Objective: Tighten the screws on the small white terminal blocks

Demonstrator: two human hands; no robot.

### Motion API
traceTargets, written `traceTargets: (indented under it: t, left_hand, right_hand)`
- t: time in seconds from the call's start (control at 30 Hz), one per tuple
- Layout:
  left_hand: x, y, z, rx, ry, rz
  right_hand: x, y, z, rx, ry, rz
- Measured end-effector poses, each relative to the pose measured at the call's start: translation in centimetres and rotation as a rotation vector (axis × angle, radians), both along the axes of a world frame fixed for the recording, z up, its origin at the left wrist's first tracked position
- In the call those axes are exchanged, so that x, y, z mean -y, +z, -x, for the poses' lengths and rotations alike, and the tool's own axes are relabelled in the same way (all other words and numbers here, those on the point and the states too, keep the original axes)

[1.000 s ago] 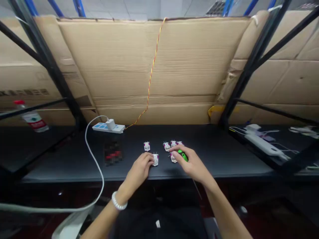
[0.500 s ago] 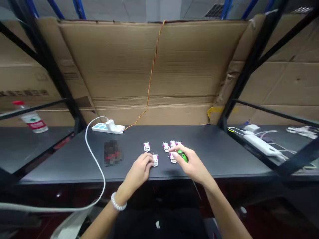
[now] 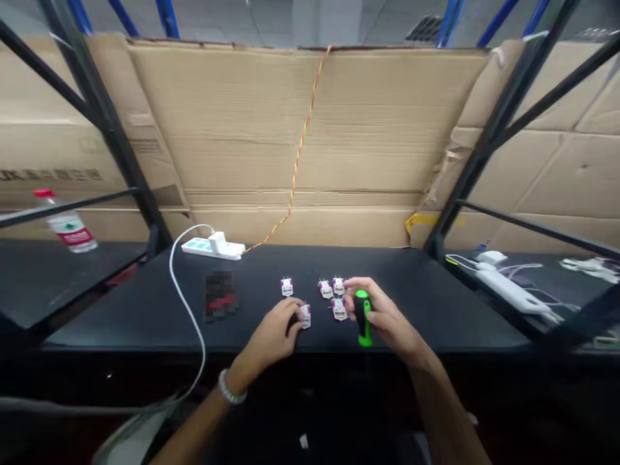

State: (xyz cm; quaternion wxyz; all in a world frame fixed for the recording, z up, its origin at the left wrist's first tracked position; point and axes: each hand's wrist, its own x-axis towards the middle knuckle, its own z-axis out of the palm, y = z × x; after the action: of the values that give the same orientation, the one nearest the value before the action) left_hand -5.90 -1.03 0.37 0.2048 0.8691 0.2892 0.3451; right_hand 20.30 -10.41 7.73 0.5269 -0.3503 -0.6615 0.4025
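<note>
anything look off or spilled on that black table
Nothing looks spilled. The one oddity is the dark, red-streaked pixelated patch on the flat black tabletop, left of the bare left hand; its blocky blur hides what it is.

Rounded plastic tool handle point(image 3: 361, 316) in the right hand point(image 3: 385, 316): bright green and black.
Small boxy plastic piece point(image 3: 305, 316) at the left fingertips: mostly white.
Cluster of similar small pieces point(image 3: 339, 309) just left of the right hand: white with purple parts.
Coiled wristband point(image 3: 231, 389) behind the left hand point(image 3: 274, 330): whitish.
Flat table top point(image 3: 426, 303) under both hands: plain black.
Thin twisted cord point(image 3: 302, 135) beyond both hands: yellow and red, in spiral stripes.
Tall cardboard panel point(image 3: 232, 123) behind this cord: light brown, with fine horizontal lines.
</note>
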Motion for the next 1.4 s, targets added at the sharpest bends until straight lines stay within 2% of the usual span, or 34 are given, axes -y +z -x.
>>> traceTargets:
  t: [0.1, 0.3, 0.4, 1.0, 1.23, 1.4]
  left_hand:
    - [0.4, 0.3, -0.4, 0.003, 0.003, 0.002]
    - [1.3, 0.8, -1.3, -0.016, 0.030, 0.000]
    - [1.5, 0.8, -1.5, -0.009, 0.036, -0.010]
    - [1.8, 0.5, -1.5, -0.035, 0.048, -0.009]
    - [1.6, 0.4, -1.6, -0.053, 0.025, -0.023]
    - [1.5, 0.2, -1.7, -0.067, 0.036, -0.054]
  right_hand:
    - [-0.1, 0.2, 0.1, 0.023, -0.038, -0.021]
    - [-1.6, 0.3, 2.0, 0.001, -0.357, -0.181]
    - [-2.6, 0.1, 2.7, 0.024, -0.432, -0.221]
    - [-3.9, 0.1, 3.6, 0.110, -0.462, -0.314]
    - [-3.5, 2.3, 4.2, 0.312, -0.374, -0.398]
    - [-4.6, 3.6, 5.6, 0.424, -0.351, -0.443]
